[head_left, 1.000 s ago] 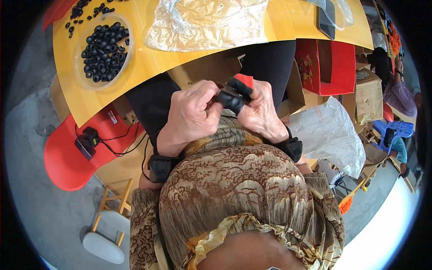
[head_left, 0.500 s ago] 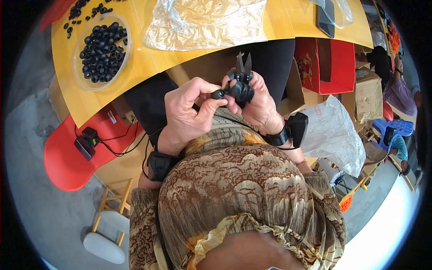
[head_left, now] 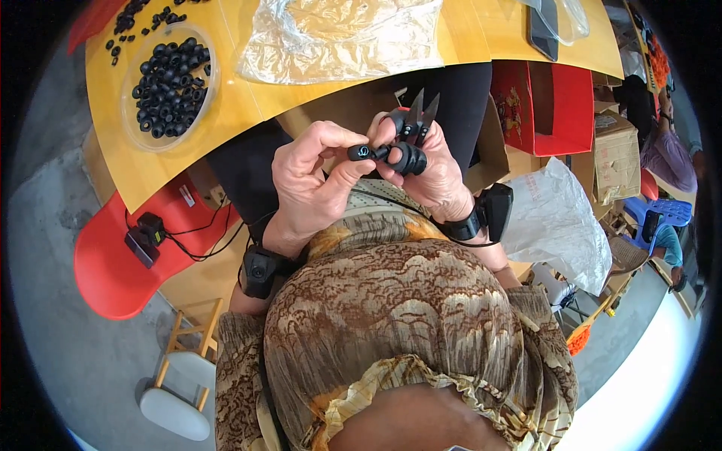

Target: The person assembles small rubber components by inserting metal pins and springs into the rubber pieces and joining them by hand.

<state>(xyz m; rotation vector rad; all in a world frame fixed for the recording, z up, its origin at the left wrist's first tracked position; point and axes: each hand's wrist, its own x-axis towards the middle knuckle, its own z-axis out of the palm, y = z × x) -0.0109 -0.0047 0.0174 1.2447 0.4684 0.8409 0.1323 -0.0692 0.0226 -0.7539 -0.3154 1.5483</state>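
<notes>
My left hand is closed, thumb and forefinger pinching a small black rounded rubber-like piece with a pale ring-shaped mark on its face. Close against it, my right hand is wrapped round small dark-handled scissors, the blades pointing up and slightly parted. A second small black bit shows at the right fingertips, touching or nearly touching the left piece. A dark rounded shape covers the right thumb area; I cannot tell whether it is a finger cover or a handle.
A round clear tub of black pieces stands on the yellow table, loose bits beyond it. A clear plastic bag and a phone lie farther right. Red box at right; red chair at left with cabled devices.
The piece in my left fingers has turned, and its marked face now shows. The scissors have tilted to the right, and the black bit at my right fingertips shows more plainly.
</notes>
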